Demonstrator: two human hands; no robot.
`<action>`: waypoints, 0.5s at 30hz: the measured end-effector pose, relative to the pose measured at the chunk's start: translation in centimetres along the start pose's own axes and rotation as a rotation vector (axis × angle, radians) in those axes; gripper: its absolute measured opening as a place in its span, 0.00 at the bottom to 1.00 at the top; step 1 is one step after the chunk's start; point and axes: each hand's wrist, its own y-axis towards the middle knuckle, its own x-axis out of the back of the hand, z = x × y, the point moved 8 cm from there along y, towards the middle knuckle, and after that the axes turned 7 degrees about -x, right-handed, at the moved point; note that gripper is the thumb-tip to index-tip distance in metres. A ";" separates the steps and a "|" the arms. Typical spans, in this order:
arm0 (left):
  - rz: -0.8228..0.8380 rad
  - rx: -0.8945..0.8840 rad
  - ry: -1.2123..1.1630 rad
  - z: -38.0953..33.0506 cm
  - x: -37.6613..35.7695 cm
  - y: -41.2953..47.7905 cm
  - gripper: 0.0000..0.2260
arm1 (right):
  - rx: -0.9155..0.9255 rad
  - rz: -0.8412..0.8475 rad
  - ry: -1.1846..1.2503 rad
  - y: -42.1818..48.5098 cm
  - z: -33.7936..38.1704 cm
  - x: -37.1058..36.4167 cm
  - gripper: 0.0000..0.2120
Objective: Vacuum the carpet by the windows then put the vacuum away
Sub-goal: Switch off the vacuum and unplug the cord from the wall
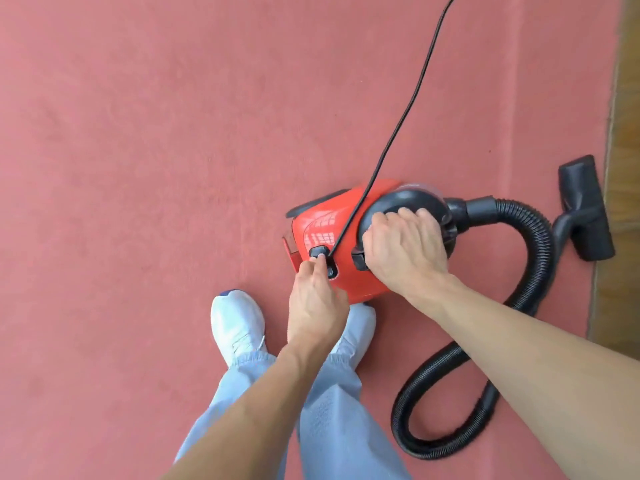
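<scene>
A small red canister vacuum (pixel 322 223) sits on the pink-red carpet (pixel 138 133) just in front of my feet. My right hand (pixel 405 247) grips its black handle (pixel 405 199), fingers curled over the top. My left hand (pixel 317 299) presses a fingertip on a black button (pixel 320 251) on the red body, beside where the black power cord (pixel 408 109) enters. The cord runs taut up and away to the top of the view. A black ribbed hose (pixel 533 265) loops from the vacuum's front round to the right. The black floor nozzle (pixel 585 206) lies at the carpet's right edge.
A strip of wooden floor (pixel 623 133) borders the carpet on the right. My white shoes (pixel 237 327) and light blue trousers stand directly behind the vacuum. The hose loop lies on the carpet to my right. Broad bare carpet stretches to the left and ahead.
</scene>
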 end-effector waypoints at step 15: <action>-0.063 0.018 0.063 -0.3 -1.7 -0.6 0.36 | -0.056 -0.062 -0.070 0.3 0.0 -0.7 0.13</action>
